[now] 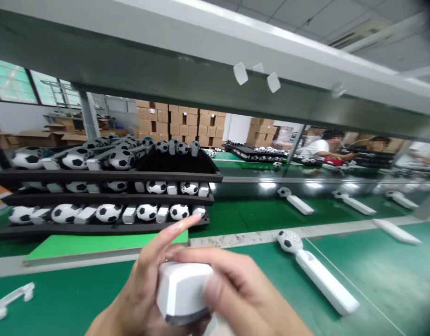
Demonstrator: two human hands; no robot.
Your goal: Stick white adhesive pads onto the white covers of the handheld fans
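Two hands grip one white plastic block just above the green table: your left hand cups it from below, index finger raised, and your right hand wraps its fingers over the top. A ball-headed white wand lies near right, a black rack far left

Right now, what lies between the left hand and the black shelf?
Head view: the left hand, a grey strip, a bright green board, then the black shelf.
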